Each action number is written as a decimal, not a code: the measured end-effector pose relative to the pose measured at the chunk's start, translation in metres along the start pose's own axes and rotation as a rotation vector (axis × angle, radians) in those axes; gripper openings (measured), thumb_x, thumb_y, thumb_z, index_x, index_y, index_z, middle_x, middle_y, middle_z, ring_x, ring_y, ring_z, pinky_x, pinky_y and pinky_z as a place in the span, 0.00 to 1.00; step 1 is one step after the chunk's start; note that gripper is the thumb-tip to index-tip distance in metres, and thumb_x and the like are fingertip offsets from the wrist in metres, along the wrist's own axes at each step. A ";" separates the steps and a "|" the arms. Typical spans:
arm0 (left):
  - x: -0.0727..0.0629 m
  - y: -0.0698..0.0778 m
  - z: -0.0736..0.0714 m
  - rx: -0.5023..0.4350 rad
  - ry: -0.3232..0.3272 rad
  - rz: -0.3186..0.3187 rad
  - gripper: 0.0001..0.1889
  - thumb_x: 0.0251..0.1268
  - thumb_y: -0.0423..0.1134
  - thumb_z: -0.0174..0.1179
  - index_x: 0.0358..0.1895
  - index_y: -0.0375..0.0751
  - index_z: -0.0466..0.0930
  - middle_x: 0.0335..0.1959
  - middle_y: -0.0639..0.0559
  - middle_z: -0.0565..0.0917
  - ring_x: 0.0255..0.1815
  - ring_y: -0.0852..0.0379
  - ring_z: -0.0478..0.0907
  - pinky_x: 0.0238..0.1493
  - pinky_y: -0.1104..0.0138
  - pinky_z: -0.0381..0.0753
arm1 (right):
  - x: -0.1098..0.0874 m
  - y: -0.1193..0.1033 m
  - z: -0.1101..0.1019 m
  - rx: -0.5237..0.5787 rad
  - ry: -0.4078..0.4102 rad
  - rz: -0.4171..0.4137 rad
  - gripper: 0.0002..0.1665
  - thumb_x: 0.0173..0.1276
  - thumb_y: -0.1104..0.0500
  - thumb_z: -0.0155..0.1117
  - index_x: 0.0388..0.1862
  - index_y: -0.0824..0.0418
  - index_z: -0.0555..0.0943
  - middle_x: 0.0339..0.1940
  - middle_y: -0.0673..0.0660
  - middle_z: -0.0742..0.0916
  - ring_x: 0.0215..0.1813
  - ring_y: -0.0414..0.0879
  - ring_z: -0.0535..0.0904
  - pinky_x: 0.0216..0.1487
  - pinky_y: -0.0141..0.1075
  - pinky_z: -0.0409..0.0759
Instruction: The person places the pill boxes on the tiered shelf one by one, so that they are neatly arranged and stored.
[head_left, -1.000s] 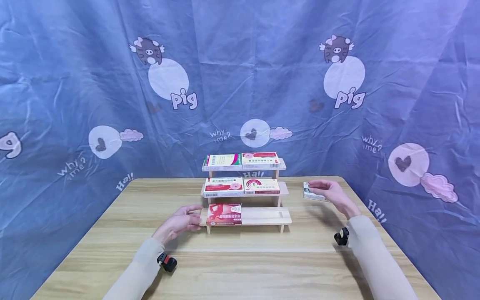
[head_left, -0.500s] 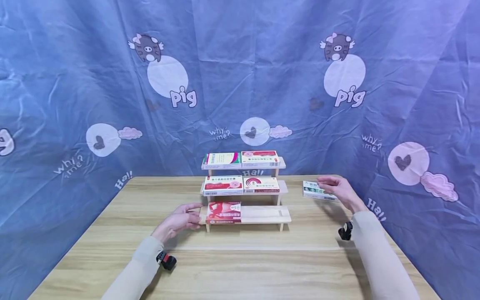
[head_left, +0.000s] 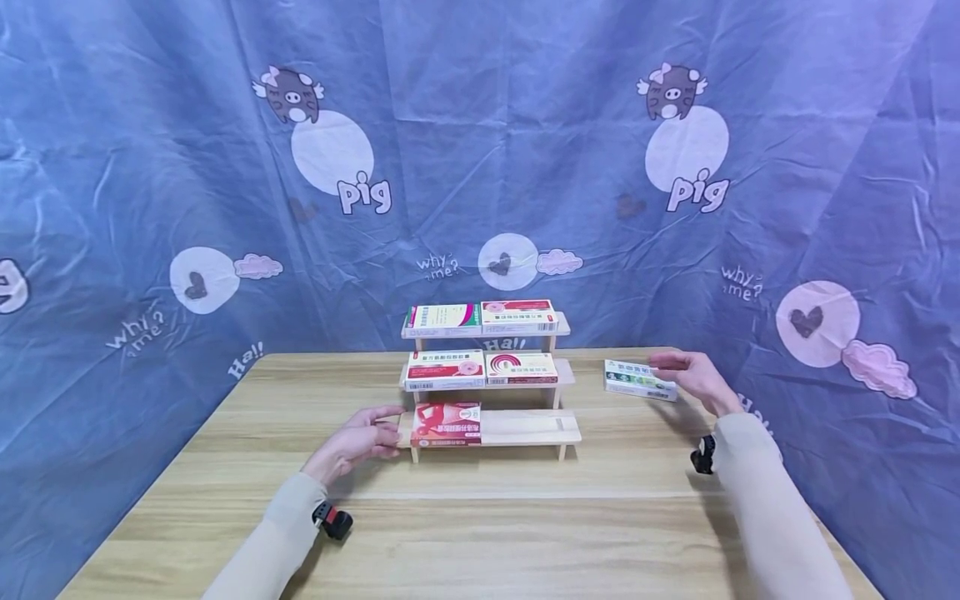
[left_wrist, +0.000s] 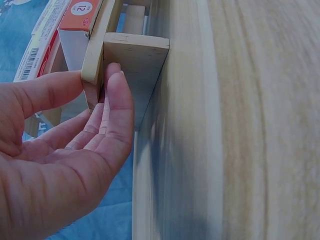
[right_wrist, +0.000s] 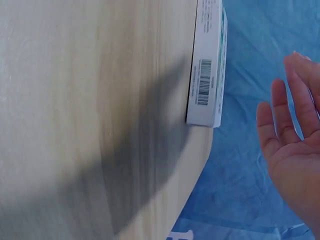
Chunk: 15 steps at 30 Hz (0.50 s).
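My left hand grips the left end of the lowest step of a three-tier wooden display rack. In the left wrist view the thumb lies against the upper face of the step and the fingers reach beneath it. A red medicine box lies on that step close to the hand. Over on the right, a white and green medicine box lies flat on the table. My right hand hovers at its right end, holding nothing; the right wrist view shows its fingers loosely extended, apart from the box.
Two medicine boxes, one green and white and one red and white, lie on the top step. Two more red-and-white boxes fill most of the middle step. A blue printed curtain hangs behind the wooden table.
The right hand has let go of the white and green medicine box and drawn back up and to the right, uncovering it. The left hand keeps its grip on the rack.
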<state>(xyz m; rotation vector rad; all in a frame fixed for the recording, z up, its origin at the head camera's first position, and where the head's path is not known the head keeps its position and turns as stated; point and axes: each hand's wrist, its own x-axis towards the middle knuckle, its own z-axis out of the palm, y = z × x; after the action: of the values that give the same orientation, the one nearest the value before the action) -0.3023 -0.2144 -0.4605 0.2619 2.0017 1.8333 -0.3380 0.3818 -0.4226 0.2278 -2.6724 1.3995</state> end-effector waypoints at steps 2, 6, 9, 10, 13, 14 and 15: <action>0.000 0.000 0.001 -0.001 0.001 0.002 0.38 0.62 0.23 0.54 0.75 0.28 0.50 0.46 0.42 0.79 0.38 0.55 0.82 0.47 0.63 0.87 | 0.000 0.003 -0.002 -0.004 -0.011 0.018 0.29 0.68 0.62 0.64 0.64 0.74 0.72 0.62 0.74 0.77 0.46 0.22 0.76 0.48 0.14 0.70; 0.000 0.001 0.003 -0.002 0.005 0.001 0.38 0.61 0.23 0.54 0.75 0.28 0.50 0.46 0.42 0.79 0.38 0.55 0.82 0.46 0.63 0.87 | -0.001 0.010 -0.002 -0.020 -0.022 0.069 0.31 0.67 0.62 0.64 0.66 0.73 0.70 0.63 0.74 0.76 0.43 0.26 0.77 0.46 0.20 0.76; 0.001 0.002 0.004 0.001 0.003 -0.003 0.38 0.62 0.23 0.55 0.75 0.28 0.50 0.46 0.42 0.79 0.38 0.55 0.82 0.47 0.63 0.87 | -0.003 0.015 -0.001 -0.026 -0.034 0.092 0.31 0.67 0.63 0.63 0.66 0.74 0.69 0.59 0.76 0.78 0.41 0.35 0.80 0.45 0.29 0.82; 0.001 0.002 0.004 0.000 0.002 -0.003 0.38 0.62 0.23 0.55 0.75 0.28 0.50 0.46 0.42 0.79 0.38 0.55 0.82 0.47 0.63 0.87 | -0.003 0.017 0.000 -0.029 -0.034 0.093 0.30 0.68 0.64 0.62 0.66 0.75 0.69 0.58 0.77 0.79 0.40 0.38 0.81 0.44 0.31 0.83; 0.000 0.002 0.003 0.009 0.005 -0.004 0.37 0.62 0.24 0.55 0.75 0.28 0.51 0.47 0.41 0.79 0.40 0.54 0.82 0.48 0.62 0.87 | -0.002 0.021 0.005 -0.039 -0.020 0.095 0.30 0.67 0.64 0.62 0.66 0.74 0.70 0.55 0.76 0.81 0.39 0.41 0.81 0.42 0.32 0.83; 0.000 0.002 0.003 0.011 0.013 -0.005 0.37 0.62 0.24 0.55 0.75 0.28 0.51 0.47 0.40 0.78 0.40 0.53 0.82 0.48 0.62 0.87 | -0.002 0.022 0.007 -0.052 -0.016 0.092 0.30 0.67 0.64 0.62 0.66 0.74 0.70 0.55 0.76 0.81 0.40 0.42 0.81 0.42 0.31 0.82; -0.001 0.002 0.002 0.012 0.021 -0.007 0.37 0.62 0.24 0.55 0.75 0.28 0.51 0.47 0.40 0.78 0.40 0.52 0.82 0.47 0.62 0.87 | 0.000 0.023 0.009 -0.059 -0.013 0.090 0.30 0.66 0.64 0.63 0.65 0.73 0.71 0.56 0.76 0.80 0.43 0.44 0.81 0.43 0.31 0.81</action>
<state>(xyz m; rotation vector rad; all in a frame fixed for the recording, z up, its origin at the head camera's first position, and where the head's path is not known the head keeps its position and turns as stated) -0.3012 -0.2126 -0.4589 0.2406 2.0260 1.8273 -0.3423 0.3880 -0.4463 0.1121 -2.7620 1.3446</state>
